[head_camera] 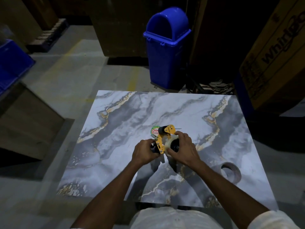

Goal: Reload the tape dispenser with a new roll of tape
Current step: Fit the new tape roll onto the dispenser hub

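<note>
A yellow tape dispenser (163,138) with a black roller is held above the marble-patterned table (132,113). My left hand (144,152) grips its black handle. My right hand (183,148) is closed around a clear tape roll (171,143) that sits at the dispenser's black hub. A round green and red label (154,130) lies on the table just behind the dispenser. An empty brown cardboard tape core (231,173) lies on its side near the table's right edge.
A blue swing-lid bin (166,52) stands on the floor beyond the table. Large cardboard boxes (274,60) rise at the right, more at the back and left. A blue crate (11,63) is at the far left.
</note>
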